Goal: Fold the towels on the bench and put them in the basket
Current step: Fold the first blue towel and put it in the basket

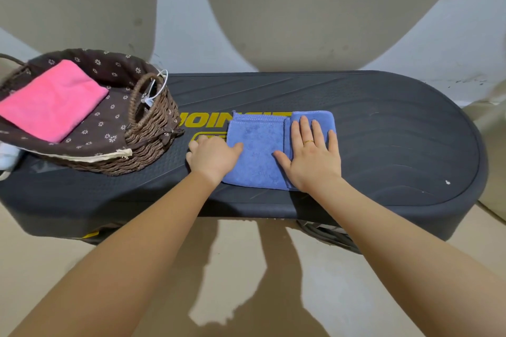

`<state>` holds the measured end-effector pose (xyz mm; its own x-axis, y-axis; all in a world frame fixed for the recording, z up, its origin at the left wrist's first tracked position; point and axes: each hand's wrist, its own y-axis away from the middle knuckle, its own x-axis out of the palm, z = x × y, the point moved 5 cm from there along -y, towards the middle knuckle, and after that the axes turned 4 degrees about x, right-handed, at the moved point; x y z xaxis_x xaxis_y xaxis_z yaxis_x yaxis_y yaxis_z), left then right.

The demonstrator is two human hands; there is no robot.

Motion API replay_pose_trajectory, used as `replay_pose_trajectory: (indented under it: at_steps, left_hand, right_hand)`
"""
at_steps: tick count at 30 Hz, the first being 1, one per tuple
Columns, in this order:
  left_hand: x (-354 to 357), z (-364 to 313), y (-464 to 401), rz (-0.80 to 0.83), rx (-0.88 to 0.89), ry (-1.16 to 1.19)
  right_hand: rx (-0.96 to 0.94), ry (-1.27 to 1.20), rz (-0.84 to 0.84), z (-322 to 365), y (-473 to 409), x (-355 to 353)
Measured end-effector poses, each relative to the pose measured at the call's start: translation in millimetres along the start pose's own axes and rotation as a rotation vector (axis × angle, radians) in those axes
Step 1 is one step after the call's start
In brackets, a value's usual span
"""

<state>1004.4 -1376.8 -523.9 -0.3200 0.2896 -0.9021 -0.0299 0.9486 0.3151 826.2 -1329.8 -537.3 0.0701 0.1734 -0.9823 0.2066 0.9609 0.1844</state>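
A person pressed a folded blue towel [257, 150] flat on the dark desk [383, 128], the right hand [312, 156] spread wide with straight fingers on the cloth's right half, a gold ring [308, 142] on one finger. The left hand [212, 154] lay at the towel's left edge, thumb resting on the fabric and the other fingers bent at the desk surface beside it; whether they had hold of the towel's edge could not be told.

The towel lay near the middle of the desk, covering part of the yellow lettering [208, 120], just right of the wicker basket [147, 128]. The step in hand appeared to be the last smoothing of the fold. The next move would likely call for gathering the layered cloth from both sides so the fold held, then carrying it left and over the basket's rim.

The basket, lined in brown flowered fabric [109, 123], stood at the desk's left end and held one folded pink towel [52, 101] lying flat toward its far left side, with lining bare beside it.
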Motion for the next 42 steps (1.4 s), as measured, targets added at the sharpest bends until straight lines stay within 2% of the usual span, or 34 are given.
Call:
replay_pose_trajectory:
  at_steps: [3, 6, 8, 11, 13, 16, 20, 21, 22, 23, 24, 26, 27, 29, 32, 34, 37, 39, 42]
  left_hand:
    - [6.9, 2.7, -4.4, 0.092, 0.011, 0.173]
    - [6.6, -0.9, -2.0, 0.121, 0.047, 0.208]
    - [7.2, -3.3, 2.3, 0.179, 0.027, 0.324]
    - [11.2, -3.8, 12.5, 0.335, -0.159, 0.659]
    - [12.4, -3.6, 14.3, 0.368, -0.208, 0.790]
    - [6.3, -12.2, 15.9, 0.252, -0.124, 0.980]
    - [-2.4, -38.6, 26.8, 0.086, 0.114, 1.083]
    - [-2.0, -47.8, 30.1, 0.083, 0.148, 1.105]
    - [-1.0, -57.1, 32.7, 0.086, 0.186, 1.117]
    - [0.9, -67.3, 34.5, 0.090, 0.231, 1.107]
    - [2.9, -77.2, 36.6, 0.099, 0.268, 1.087]
    - [8.1, -95.6, 41.7, 0.125, 0.329, 1.027]
    - [12.6, -103.4, 43.5, 0.139, 0.348, 0.989]
    - [24.0, -114.9, 45.6, 0.192, 0.345, 0.903]
    - [39.2, -123.0, 48.7, 0.230, 0.339, 0.772]
    - [39.3, -125.9, 51.5, 0.100, 0.434, 0.624]
    - [44.6, -129.4, 60.1, -0.087, 0.564, 0.272]
    - [52.5, -129.4, 60.2, -0.098, 0.529, 0.121]
    - [63.1, -129.0, 56.3, -0.071, 0.532, -0.079]
  right_hand:
    - [-0.001, -0.013, -0.001, 0.8, 0.4, -0.9]
    - [-0.002, 0.003, -0.014, -0.1, 0.1, -1.4]
    - [0.002, 0.000, -0.017, -1.1, -0.4, -0.2]
    - [0.003, -0.022, -0.021, -0.1, -0.6, 1.4]
    - [0.004, -0.021, -0.032, -0.4, 1.2, 0.6]
    - [0.012, -0.057, -0.094, -3.4, 1.1, -2.6]
    - [0.036, -0.046, -0.367, -0.9, 11.0, -9.6]
    - [0.027, -0.023, -0.387, -0.3, 11.1, -9.4]
    - [0.018, -0.054, -0.335, -1.4, 9.0, -10.5]
    - [-0.023, -0.169, -0.257, -3.8, 3.5, -10.3]
    - [-0.070, -0.403, -0.103, -8.1, -0.8, -12.2]
    - [-0.075, -1.053, 0.250, -20.1, -2.1, -25.5]
    - [-0.028, -1.292, 0.340, -29.4, -1.4, -32.0]
    - [0.104, -1.496, 0.351, -53.6, -3.0, -35.4]
    - [0.240, -1.398, 0.260, -79.8, -7.3, -30.3]
    - [0.267, -1.274, 0.208, -87.1, -12.2, -29.4]
    - [0.213, -1.029, 0.048, -86.3, -18.1, -30.5]
    - [0.179, -0.842, -0.010, -79.7, -19.8, -27.9]
    - [0.195, -0.717, -0.047, -74.5, -19.2, -19.4]
